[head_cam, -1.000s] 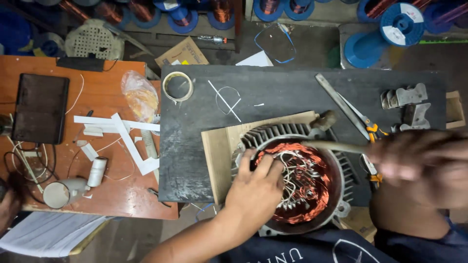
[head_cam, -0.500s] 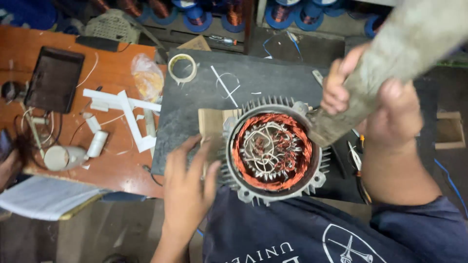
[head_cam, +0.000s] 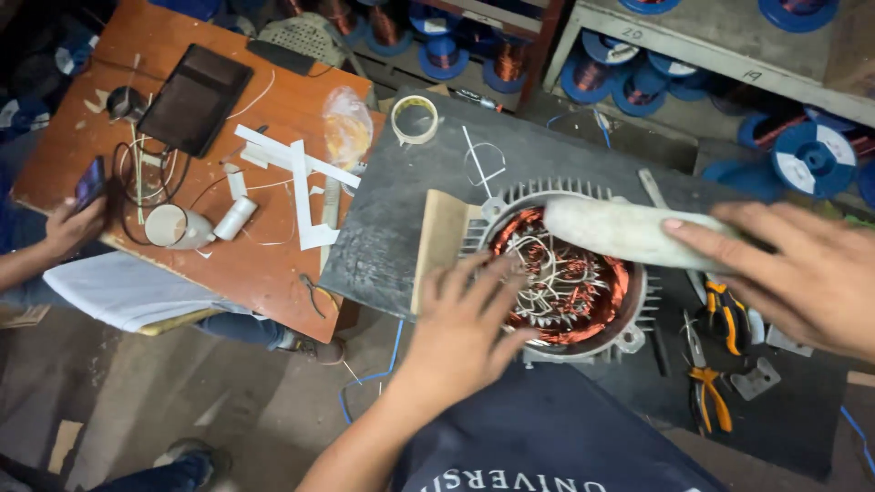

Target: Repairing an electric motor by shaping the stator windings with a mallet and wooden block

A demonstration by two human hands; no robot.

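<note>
Entry, head view. Centre of frame: finned motor stator (head_cam: 629, 339) on the dark slab worktop (head_cam: 383, 219), with copper windings (head_cam: 618, 290) around the bore and white lead wires (head_cam: 545, 273) tangled inside. Against half a second back: pale cylindrical club (head_cam: 620, 230) no longer raised toward the upper right, now low and lying across the upper rim of the stator, blunt end pointing left. At right of frame: right hand (head_cam: 802, 273) closed over the club's far end, fingers laid along it and curled around; underside of the grip out of sight. Also changed: left hand (head_cam: 465, 328) off the slab edge and onto the stator's lower-left rim, fingers spread flat, tips over the windings, pinching nothing. Reading of it, as a judgement: a downward stroke just landed or just about to land on the coil ends, with the housing steadied against the blow. Stator itself unmoved on the slab. Touching its left side: pale wooden block (head_cam: 439, 239). Above that, near the slab's top edge: roll of tape (head_cam: 415, 118). Lower right of the stator: orange-handled pliers (head_cam: 714, 394). Upper right: blue wire spools (head_cam: 811, 155) on shelving. Left of frame: orange table (head_cam: 264, 273), and beyond it another person's hand (head_cam: 66, 226) with a phone.
</note>
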